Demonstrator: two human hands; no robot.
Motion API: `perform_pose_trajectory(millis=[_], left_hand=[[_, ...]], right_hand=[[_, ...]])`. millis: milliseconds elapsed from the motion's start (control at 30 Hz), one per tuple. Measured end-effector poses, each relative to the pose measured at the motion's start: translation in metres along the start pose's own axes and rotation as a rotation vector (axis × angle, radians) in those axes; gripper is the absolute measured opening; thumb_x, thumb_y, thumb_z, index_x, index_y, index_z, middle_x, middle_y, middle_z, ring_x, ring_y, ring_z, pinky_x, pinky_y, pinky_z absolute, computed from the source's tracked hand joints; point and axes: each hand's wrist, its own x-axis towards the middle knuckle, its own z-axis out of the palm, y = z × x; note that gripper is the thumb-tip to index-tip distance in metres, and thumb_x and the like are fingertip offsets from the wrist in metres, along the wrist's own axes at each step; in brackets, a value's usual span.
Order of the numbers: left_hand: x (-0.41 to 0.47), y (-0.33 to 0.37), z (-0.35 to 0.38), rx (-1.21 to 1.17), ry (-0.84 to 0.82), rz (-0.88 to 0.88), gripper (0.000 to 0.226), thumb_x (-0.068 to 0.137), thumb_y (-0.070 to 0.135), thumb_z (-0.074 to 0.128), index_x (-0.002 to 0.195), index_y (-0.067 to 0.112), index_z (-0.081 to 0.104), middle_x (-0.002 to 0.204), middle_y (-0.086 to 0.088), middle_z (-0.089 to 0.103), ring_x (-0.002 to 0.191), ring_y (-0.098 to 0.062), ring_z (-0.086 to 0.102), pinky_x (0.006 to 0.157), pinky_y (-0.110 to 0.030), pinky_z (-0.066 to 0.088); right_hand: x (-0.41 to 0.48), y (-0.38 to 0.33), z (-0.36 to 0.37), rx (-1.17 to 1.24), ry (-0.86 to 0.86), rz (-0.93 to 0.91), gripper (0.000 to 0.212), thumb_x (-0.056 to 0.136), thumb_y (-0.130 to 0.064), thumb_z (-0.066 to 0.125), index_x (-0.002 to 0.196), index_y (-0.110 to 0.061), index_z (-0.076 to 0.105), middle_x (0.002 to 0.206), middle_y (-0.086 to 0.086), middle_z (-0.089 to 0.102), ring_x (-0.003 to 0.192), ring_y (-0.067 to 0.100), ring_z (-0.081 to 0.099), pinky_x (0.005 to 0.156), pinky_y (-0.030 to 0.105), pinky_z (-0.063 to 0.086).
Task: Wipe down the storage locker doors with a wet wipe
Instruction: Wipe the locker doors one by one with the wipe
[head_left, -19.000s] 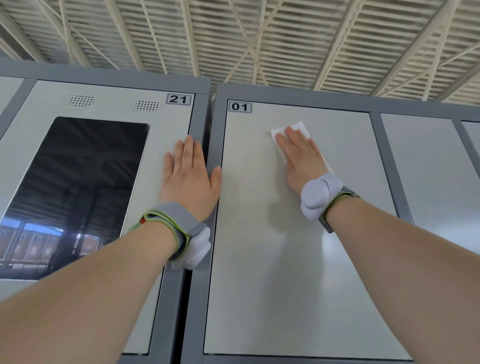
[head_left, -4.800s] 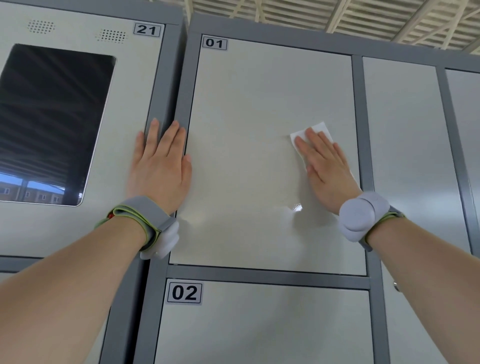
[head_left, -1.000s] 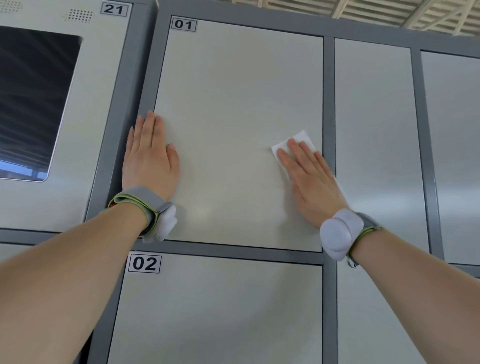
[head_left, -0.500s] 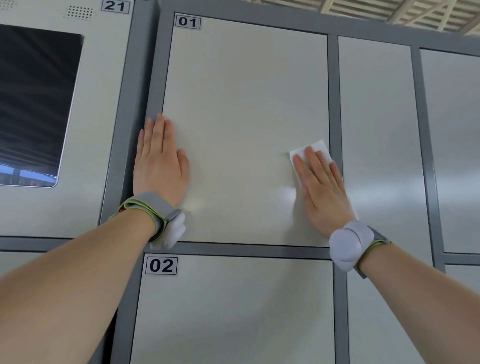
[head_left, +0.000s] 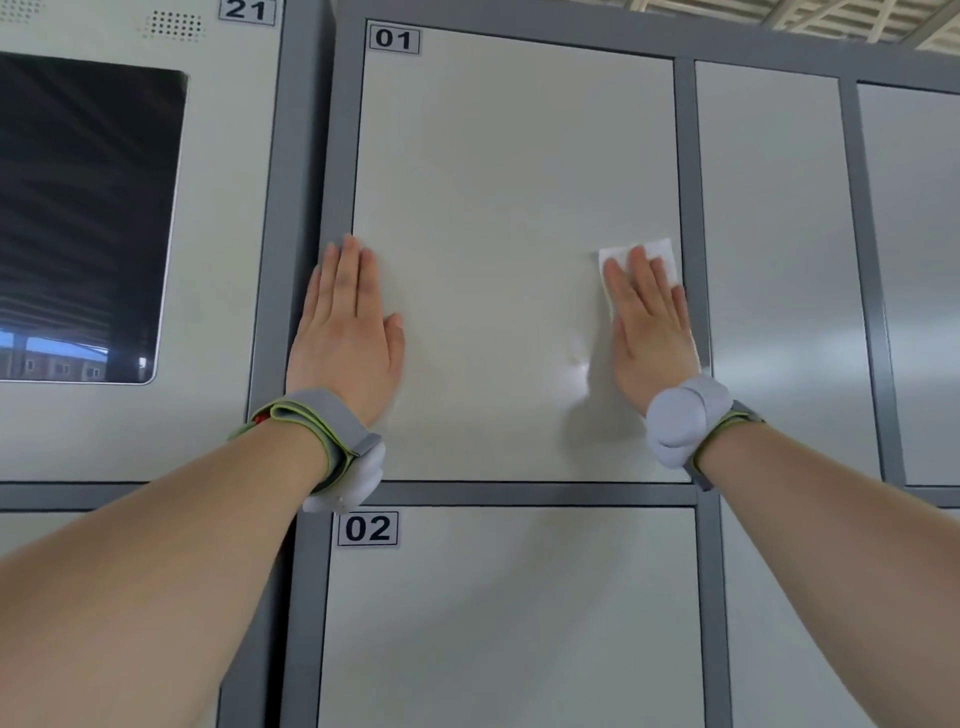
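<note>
Three number labels can be read: "01" (head_left: 394, 39) at the top left corner of the upper door (head_left: 509, 171), "02" (head_left: 368, 529) at the same corner of the door below (head_left: 519, 623), and "21" (head_left: 247, 10) on the panel to the left. All are black digits on small white plates.

That left panel carries a dark screen (head_left: 88, 218), which reflects a roof and some buildings, and two dotted speaker grilles (head_left: 174, 25) above it. A grey frame (head_left: 304, 156) runs between the panel and the doors. More plain doors (head_left: 769, 260) stand to the right, and a strip of ceiling beams (head_left: 841, 18) shows at the top right.

The left hand (head_left: 345, 332) lies flat with fingers straight and together, pressed on the left edge of the upper door and partly on the frame; it holds nothing. The right hand (head_left: 649, 332) is also flat, its straight fingers pressing the wet wipe (head_left: 661, 251) against the same door close to its right edge, in the lower half. The white wipe shows above and beside the fingertips. A pale sheen (head_left: 576, 366) lies on the door just left of that hand. Each wrist wears a grey band (head_left: 319, 431) with a pale rounded pod.

Every locker in view is shut, so the contents cannot be seen.
</note>
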Motion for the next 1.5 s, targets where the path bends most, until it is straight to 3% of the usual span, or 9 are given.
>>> perform_pose_trajectory(millis=[167, 333, 467, 667, 1033, 1167, 1300, 1500], left_hand=[[0.001, -0.006, -0.006, 0.031, -0.051, 0.047, 0.061, 0.098, 0.021, 0.036, 0.148, -0.003, 0.009, 0.157, -0.017, 0.004, 0.146, -0.026, 0.0, 0.117, -0.029, -0.004], [0.002, -0.013, -0.016, 0.014, -0.088, 0.094, 0.06, 0.097, 0.019, 0.039, 0.148, -0.001, 0.014, 0.158, -0.014, 0.008, 0.146, -0.025, 0.004, 0.117, -0.028, -0.002], [-0.008, -0.035, -0.026, 0.101, -0.028, 0.129, 0.062, 0.09, 0.026, 0.034, 0.144, -0.004, 0.027, 0.154, -0.018, 0.022, 0.143, -0.032, 0.018, 0.116, -0.039, 0.002], [-0.029, -0.074, -0.026, 0.12, -0.018, -0.015, 0.071, 0.091, 0.039, 0.022, 0.147, -0.004, 0.018, 0.156, -0.018, 0.014, 0.144, -0.032, 0.011, 0.117, -0.044, 0.002], [-0.032, -0.075, -0.018, 0.073, 0.035, -0.025, 0.068, 0.092, 0.039, 0.018, 0.147, -0.001, 0.02, 0.156, -0.017, 0.018, 0.144, -0.031, 0.013, 0.117, -0.043, 0.002], [-0.033, -0.077, -0.018, 0.067, 0.051, -0.007, 0.067, 0.093, 0.037, 0.02, 0.147, -0.002, 0.022, 0.155, -0.017, 0.02, 0.144, -0.032, 0.015, 0.116, -0.042, 0.002], [-0.034, -0.077, -0.018, 0.063, 0.051, -0.011, 0.068, 0.092, 0.039, 0.016, 0.148, 0.0, 0.019, 0.156, -0.015, 0.017, 0.145, -0.03, 0.012, 0.117, -0.041, 0.001], [-0.034, -0.076, -0.018, 0.054, 0.059, 0.002, 0.067, 0.092, 0.038, 0.016, 0.148, 0.0, 0.019, 0.156, -0.015, 0.017, 0.145, -0.03, 0.013, 0.117, -0.041, 0.001]], right_hand=[[-0.031, -0.023, 0.018, 0.043, 0.01, -0.167, 0.059, 0.092, -0.005, 0.027, 0.149, -0.016, 0.019, 0.157, 0.005, 0.007, 0.145, 0.021, 0.001, 0.114, 0.026, -0.012], [-0.057, -0.023, 0.022, 0.039, -0.107, -0.304, 0.066, 0.093, 0.004, 0.036, 0.15, -0.021, 0.012, 0.155, -0.004, -0.001, 0.144, 0.014, -0.006, 0.115, 0.025, -0.013], [-0.047, -0.021, 0.015, 0.028, -0.084, -0.239, 0.067, 0.091, 0.007, 0.036, 0.149, -0.02, 0.016, 0.156, -0.002, 0.002, 0.145, 0.016, -0.003, 0.113, 0.021, -0.015], [-0.011, -0.043, 0.011, 0.036, -0.01, -0.01, 0.062, 0.096, 0.001, 0.029, 0.151, -0.022, 0.009, 0.159, 0.001, -0.002, 0.146, 0.017, -0.009, 0.107, 0.02, -0.019], [-0.047, -0.061, 0.026, 0.046, -0.086, -0.318, 0.06, 0.09, -0.007, 0.023, 0.149, -0.017, 0.02, 0.156, 0.001, 0.009, 0.144, 0.017, 0.002, 0.115, 0.026, -0.01], [-0.026, -0.057, 0.02, 0.011, -0.056, -0.243, 0.057, 0.094, -0.009, 0.027, 0.15, -0.02, 0.018, 0.158, 0.002, 0.008, 0.145, 0.017, -0.001, 0.111, 0.018, -0.016], [0.003, -0.077, 0.018, 0.008, -0.008, -0.055, 0.059, 0.097, -0.003, 0.027, 0.151, -0.023, 0.011, 0.159, 0.0, -0.001, 0.146, 0.018, -0.007, 0.109, 0.023, -0.015], [-0.014, -0.103, 0.032, 0.015, -0.011, -0.226, 0.058, 0.095, -0.004, 0.028, 0.15, -0.018, 0.015, 0.158, 0.003, 0.004, 0.146, 0.021, -0.003, 0.11, 0.021, -0.018]])
